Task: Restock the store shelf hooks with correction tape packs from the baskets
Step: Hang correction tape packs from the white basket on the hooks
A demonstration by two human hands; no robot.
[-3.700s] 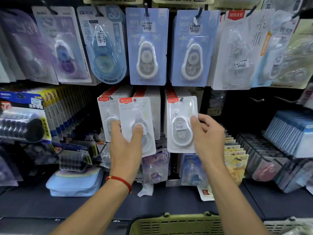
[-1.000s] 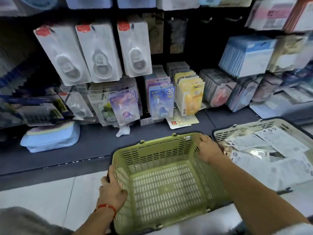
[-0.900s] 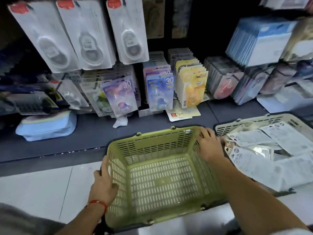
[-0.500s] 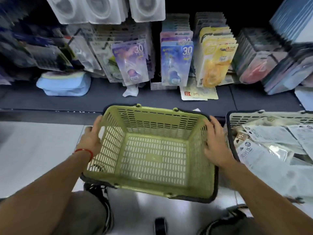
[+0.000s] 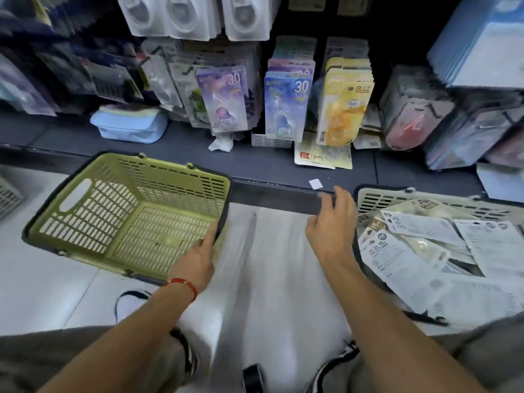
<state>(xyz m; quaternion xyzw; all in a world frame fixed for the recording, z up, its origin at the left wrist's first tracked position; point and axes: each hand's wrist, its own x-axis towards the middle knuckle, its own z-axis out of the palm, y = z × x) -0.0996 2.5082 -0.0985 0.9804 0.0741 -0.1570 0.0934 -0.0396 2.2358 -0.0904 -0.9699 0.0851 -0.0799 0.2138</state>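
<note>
Sliding the empty green basket (image 5: 127, 214) off to the left, we are now gripping only its near right rim with our left hand (image 5: 195, 259). Our right hand (image 5: 330, 225), fingers loosely spread and holding nothing, is reaching toward the beige basket (image 5: 425, 204) of correction tape packs (image 5: 397, 256) on the right, our next supply.

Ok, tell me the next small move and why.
Probably let go of the empty green basket, which the left hand holds by its rim, and reach the free right hand into the white basket, where packs remain.
</note>
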